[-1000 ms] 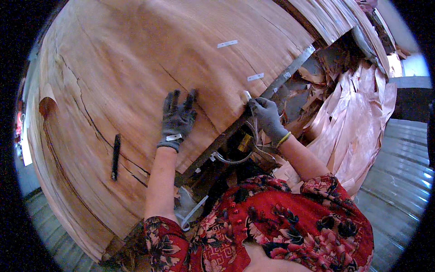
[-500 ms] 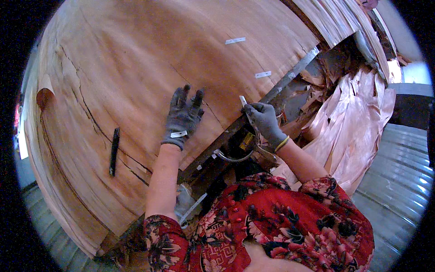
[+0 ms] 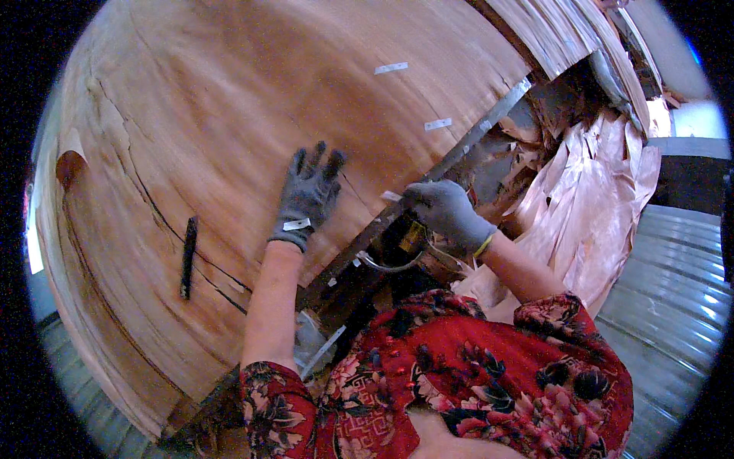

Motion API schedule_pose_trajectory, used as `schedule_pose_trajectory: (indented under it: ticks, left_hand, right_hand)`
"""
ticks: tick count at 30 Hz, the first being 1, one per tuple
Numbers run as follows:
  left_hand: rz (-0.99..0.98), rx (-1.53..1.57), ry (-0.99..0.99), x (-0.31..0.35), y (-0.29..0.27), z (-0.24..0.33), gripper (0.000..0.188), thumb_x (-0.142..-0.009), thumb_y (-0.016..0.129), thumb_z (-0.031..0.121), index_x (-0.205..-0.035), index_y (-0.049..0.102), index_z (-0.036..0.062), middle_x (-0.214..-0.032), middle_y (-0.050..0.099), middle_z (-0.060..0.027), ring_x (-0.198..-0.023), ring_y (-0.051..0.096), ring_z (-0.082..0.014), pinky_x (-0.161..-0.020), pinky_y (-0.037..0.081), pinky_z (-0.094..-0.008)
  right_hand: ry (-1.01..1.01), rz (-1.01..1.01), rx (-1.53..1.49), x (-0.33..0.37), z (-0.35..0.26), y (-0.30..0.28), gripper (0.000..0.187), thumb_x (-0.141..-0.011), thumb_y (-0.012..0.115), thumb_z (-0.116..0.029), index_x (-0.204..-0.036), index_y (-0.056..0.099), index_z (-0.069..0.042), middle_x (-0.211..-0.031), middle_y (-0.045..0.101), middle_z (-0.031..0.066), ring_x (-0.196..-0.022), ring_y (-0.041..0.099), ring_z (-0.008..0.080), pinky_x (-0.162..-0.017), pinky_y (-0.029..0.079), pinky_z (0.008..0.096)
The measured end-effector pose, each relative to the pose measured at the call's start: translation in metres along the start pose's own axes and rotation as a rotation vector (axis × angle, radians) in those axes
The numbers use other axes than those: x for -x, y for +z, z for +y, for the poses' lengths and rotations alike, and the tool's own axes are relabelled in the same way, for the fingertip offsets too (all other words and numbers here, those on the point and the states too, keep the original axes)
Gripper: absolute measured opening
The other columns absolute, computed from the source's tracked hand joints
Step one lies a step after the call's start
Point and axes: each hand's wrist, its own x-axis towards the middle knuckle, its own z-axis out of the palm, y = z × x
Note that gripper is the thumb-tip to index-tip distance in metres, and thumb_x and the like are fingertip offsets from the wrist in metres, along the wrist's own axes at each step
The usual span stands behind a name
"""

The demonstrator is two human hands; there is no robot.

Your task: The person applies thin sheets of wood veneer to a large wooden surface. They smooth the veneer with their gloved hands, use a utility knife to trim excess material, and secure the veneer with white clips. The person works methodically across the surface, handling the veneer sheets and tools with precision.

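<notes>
A large reddish-brown wood veneer sheet [image 3: 229,115] spreads before me, with long dark cracks toward its left side. My left hand [image 3: 307,195], in a grey glove, lies on it with fingers spread. A short white tape piece [image 3: 297,224] sits on that glove near the wrist. At the sheet's near edge, my gloved right hand [image 3: 449,212] pinches a small white tape strip [image 3: 391,196], held beside a thin crack. Farther up the sheet, an upper tape strip [image 3: 391,68] and a lower tape strip [image 3: 438,124] lie flat on the wood.
A narrow black bar [image 3: 189,256] lies on the sheet at left. Below the sheet's edge is a curved pale band [image 3: 388,267] by a dark object with a yellow patch. Torn veneer scraps [image 3: 589,206] heap at right, beside a corrugated metal surface [image 3: 665,283].
My right hand has turned and drawn slightly down, and the tape strip in it has swung from nearly upright to lying across the sheet's edge. My left hand stays almost in place.
</notes>
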Motion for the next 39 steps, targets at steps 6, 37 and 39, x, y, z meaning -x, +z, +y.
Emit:
schedule_pose_trajectory:
  ticks: [6,37,39]
  left_hand:
    - [-0.066,0.009,-0.041,-0.001,0.001,-0.002,0.063,-0.078,0.060,0.021,-0.136,0.036,0.0142,-0.141,0.037,-0.0028,-0.131,0.031,-0.0273,-0.107,0.021,-0.0504]
    - [0.184,-0.401,-0.385,-0.051,0.039,0.071,0.059,-0.077,0.054,0.017,-0.132,0.038,0.0027,-0.103,0.044,-0.0182,-0.124,0.032,-0.0407,-0.099,0.025,-0.0637]
    - [0.151,-0.304,-0.387,-0.051,0.036,0.071,0.057,-0.078,0.052,0.014,-0.132,0.037,0.0026,-0.103,0.043,-0.0188,-0.123,0.033,-0.0413,-0.099,0.025,-0.0635]
  right_hand:
    - [-0.086,-0.403,0.142,-0.056,-0.023,0.013,0.018,-0.076,0.057,-0.027,-0.079,0.066,-0.012,-0.076,0.063,0.0131,-0.074,0.061,0.0347,-0.065,0.048,0.0421]
    - [-0.204,-0.600,0.218,-0.011,0.003,0.022,0.022,-0.069,0.060,-0.016,-0.090,0.062,-0.012,-0.082,0.064,0.0133,-0.076,0.062,0.0339,-0.066,0.049,0.0427]
    - [-0.114,-0.368,-0.022,0.008,0.003,0.008,0.026,-0.072,0.059,-0.014,-0.097,0.063,-0.014,-0.088,0.064,0.0135,-0.080,0.062,0.0331,-0.069,0.050,0.0395]
